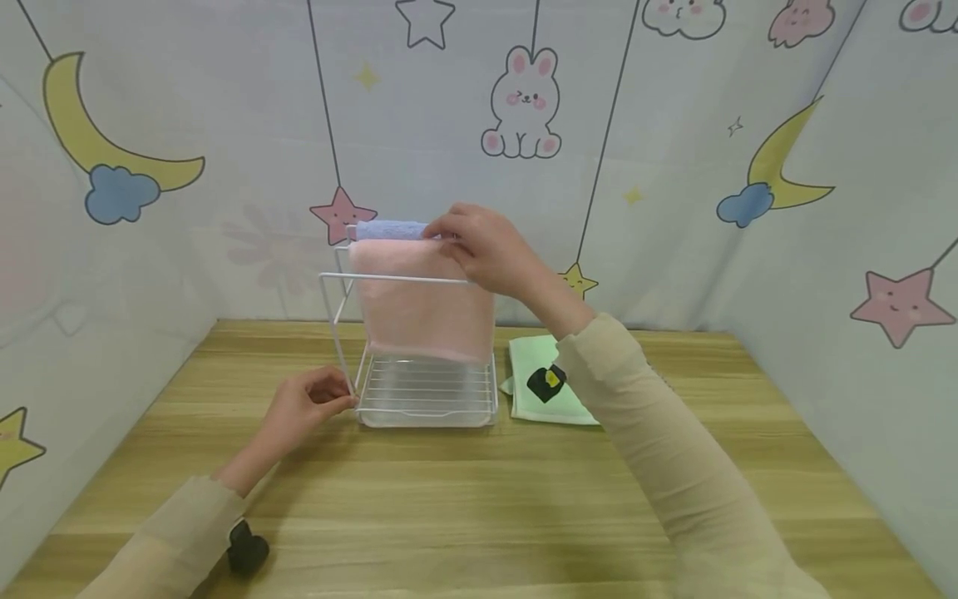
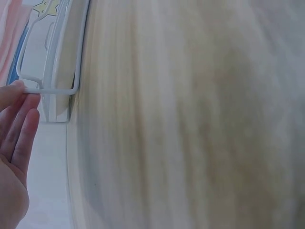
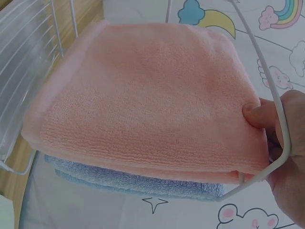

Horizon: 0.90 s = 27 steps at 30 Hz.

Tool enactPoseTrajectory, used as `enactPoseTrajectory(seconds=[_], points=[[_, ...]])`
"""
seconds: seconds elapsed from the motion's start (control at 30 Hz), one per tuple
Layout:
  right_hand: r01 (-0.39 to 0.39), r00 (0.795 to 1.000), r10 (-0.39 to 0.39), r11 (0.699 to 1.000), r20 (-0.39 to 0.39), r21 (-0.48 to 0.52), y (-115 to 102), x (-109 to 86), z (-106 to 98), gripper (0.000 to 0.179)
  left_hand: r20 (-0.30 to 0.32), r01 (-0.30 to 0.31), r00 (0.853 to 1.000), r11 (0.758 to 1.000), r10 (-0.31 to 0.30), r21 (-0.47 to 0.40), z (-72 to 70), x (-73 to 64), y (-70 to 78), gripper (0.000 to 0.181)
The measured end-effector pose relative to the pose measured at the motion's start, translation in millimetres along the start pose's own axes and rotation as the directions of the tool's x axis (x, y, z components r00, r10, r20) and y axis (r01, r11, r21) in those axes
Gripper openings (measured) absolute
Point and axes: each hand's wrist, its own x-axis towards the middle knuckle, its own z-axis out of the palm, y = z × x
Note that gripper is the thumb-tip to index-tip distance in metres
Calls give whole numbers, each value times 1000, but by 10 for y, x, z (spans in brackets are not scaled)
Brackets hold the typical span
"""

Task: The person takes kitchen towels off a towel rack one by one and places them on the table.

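Note:
A white wire rack [image 1: 397,278] stands on the table, with a pink towel [image 1: 427,316] folded over one of its upper rails. Behind the pink one, a blue towel [image 1: 389,230] hangs on another rail. My left hand [image 1: 303,408] pinches the rack's wire at its lower left between thumb and fingertips; the left wrist view shows this wire [image 2: 57,90] close up. At the top right, my right hand [image 1: 490,249] pinches the pink towel's edge, its thumb pressed on the cloth [image 3: 152,95] in the right wrist view. Some of its fingers are hidden behind the towel.
A folded green towel [image 1: 535,353] lies on the table right of the rack, partly under the right sleeve [image 1: 644,416]. A clear tray [image 1: 427,420] sits at the rack's base. Patterned white cloth [image 1: 262,108] walls the table's back and sides.

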Motion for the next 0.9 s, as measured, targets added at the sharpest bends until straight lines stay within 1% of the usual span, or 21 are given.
enactPoseTrajectory(seconds=[0.17,0.33,0.57,0.73,0.9], points=[[11,1000,-11,1000,20,-15,-24,12,-33,21,1,5,1000,1000,-5,4,-9,4,9,17],[8,998,-7,1000,55,-27,-31,32,-49,20,0,-6,1000,1000,6,14,-4,1,22,16],[-23,995,23,1000,92,-2,-44,47,-63,23,3,-11,1000,1000,11,11,-4,-4,19,17],[-20,995,22,1000,94,-16,-54,66,-71,22,2,-15,1000,1000,15,14,-3,0,9,17],[-11,997,11,1000,77,-2,-52,75,-65,21,2,-20,1000,999,20,26,-4,0,11,17]])
